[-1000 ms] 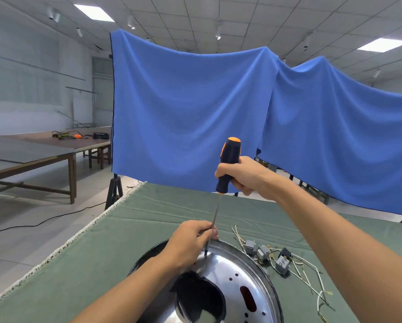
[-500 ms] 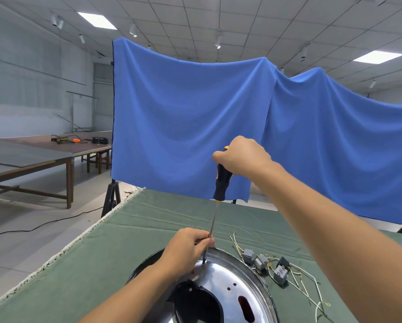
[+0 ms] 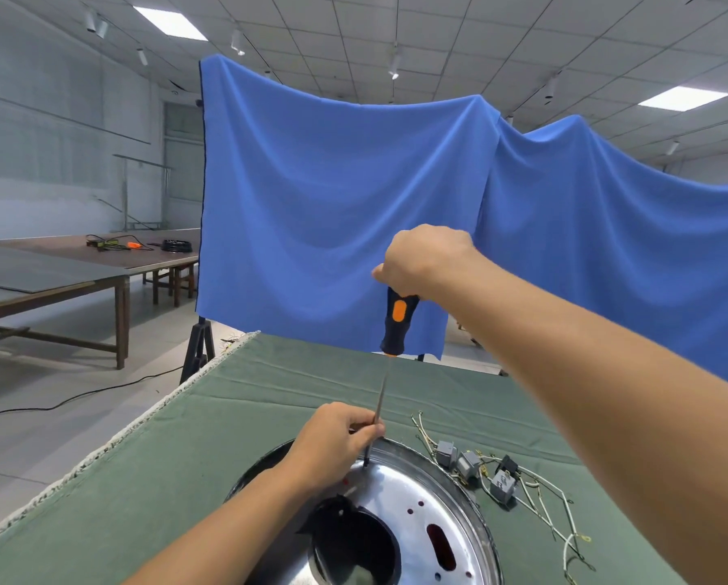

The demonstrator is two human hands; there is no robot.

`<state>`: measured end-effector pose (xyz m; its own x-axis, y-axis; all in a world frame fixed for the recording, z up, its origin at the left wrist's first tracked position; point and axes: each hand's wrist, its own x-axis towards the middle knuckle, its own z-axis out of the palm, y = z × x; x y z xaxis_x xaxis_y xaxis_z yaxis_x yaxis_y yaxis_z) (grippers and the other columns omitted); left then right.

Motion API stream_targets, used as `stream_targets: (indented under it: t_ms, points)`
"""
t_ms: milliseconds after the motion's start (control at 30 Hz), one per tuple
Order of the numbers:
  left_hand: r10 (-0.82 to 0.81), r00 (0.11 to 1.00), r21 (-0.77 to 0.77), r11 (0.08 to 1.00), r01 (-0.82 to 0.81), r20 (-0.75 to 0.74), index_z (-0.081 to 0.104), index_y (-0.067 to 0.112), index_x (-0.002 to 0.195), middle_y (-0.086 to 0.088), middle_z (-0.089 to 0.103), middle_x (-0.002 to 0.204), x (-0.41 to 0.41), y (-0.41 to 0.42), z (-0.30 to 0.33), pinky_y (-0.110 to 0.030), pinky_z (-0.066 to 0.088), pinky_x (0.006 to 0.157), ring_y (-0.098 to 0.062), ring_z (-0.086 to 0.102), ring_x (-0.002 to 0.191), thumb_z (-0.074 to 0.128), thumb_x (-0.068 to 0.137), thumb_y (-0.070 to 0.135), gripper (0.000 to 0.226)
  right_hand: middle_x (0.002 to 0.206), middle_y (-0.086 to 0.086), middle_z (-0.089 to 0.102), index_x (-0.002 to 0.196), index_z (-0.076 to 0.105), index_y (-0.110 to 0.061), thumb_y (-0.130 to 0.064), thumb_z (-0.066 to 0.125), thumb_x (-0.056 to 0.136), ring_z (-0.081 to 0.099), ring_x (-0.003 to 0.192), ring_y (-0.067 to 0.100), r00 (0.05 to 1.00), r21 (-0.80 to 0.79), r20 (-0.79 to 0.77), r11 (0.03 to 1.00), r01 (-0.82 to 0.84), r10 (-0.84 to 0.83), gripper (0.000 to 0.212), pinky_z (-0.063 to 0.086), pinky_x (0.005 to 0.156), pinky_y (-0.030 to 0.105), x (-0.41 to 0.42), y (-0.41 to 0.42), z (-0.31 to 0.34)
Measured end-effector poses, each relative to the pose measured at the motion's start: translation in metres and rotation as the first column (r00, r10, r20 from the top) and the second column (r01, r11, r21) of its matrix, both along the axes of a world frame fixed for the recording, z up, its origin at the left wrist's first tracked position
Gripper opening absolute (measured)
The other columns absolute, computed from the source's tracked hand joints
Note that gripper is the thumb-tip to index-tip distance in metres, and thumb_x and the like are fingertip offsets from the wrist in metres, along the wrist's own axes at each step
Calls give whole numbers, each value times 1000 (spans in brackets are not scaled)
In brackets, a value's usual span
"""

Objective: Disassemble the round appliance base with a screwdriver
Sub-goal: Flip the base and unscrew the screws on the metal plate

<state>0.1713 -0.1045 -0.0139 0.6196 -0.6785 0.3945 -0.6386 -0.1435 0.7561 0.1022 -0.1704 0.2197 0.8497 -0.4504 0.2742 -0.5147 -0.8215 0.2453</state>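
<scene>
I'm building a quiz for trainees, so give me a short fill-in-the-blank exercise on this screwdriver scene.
1. The right hand grips the orange-and-black screwdriver by its ____.
2. The left hand pinches the screwdriver's thin metal ____.
3. The tip meets the shiny round metal appliance base, which lies on a ____ cloth.
4. The grey connectors with white wires lie to the base's ____.

Missing words: handle; shaft; green; right

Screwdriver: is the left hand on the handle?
No, the left hand pinches the shaft low near the round base; the right hand holds the screwdriver handle.
</scene>
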Motion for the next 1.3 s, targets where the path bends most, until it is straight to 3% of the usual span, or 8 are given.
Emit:
stream_targets:
  t_ms: [267,400,500,667,867,1100,1233,1300]
  points:
    - [20,1000,6,1000,-20,-15,74,17,81,5,72,74,2,0,2,-36,54,77,-12,68,76,64,84,21,11,96,8,64,106,58,-8,-21,52,90,63,69,19,974,467,-48,867,-173,220,22,59,65,36,-11,-2,9]
    - [13,1000,25,1000,-12,-28,76,17,83,4,73,76,0,2,2,-37,54,79,-13,68,79,64,83,19,12,63,5,61,72,53,-14,-51,41,96,60,53,20,997,124,-21,990,-70,73,46,39,53,26,-9,7,4]
    - [32,998,33,999,-30,-61,76,19,84,8,73,79,-2,3,4,-33,55,81,-6,68,80,61,79,14,17,35,2,54,67,50,-11,-25,44,97,54,36,16,992,118,-38,987,-112,117,34,38,46,24,-1,13,2]
    - [50,981,256,962,-98,185,63,19,79,5,67,80,-2,9,2,-31,51,71,-19,59,79,50,69,22,17,92,20,69,102,58,0,-12,51,92,70,74,32,963,452,-124,877,-160,240,17,59,76,42,-9,20,16]
    - [37,916,368,909,-197,400,58,16,78,0,63,88,-5,7,2,-30,36,64,-29,55,85,50,74,22,11,51,3,52,63,45,-11,-42,52,93,48,41,17,982,24,29,982,-189,188,44,33,44,23,-13,14,-6]
    - [18,926,391,903,-178,378,58,19,70,-4,66,80,-4,11,9,-28,40,60,-26,54,77,53,68,15,7,91,14,69,107,60,-4,-15,58,84,64,64,23,962,393,-91,897,-203,258,25,60,68,35,-15,14,9]
    - [-3,934,387,910,-146,358,72,21,82,2,71,83,1,9,10,-26,49,70,-19,60,80,53,66,11,26,45,4,62,72,56,-10,-53,53,88,60,35,17,992,204,-27,972,-116,124,46,48,48,26,-24,4,-2]
    - [-4,932,384,912,-146,363,73,21,84,3,71,85,2,8,10,-26,50,72,-18,61,82,53,66,10,29,39,5,56,69,50,-6,-35,45,98,52,27,18,992,172,15,977,-123,122,41,40,42,22,-24,0,-4]
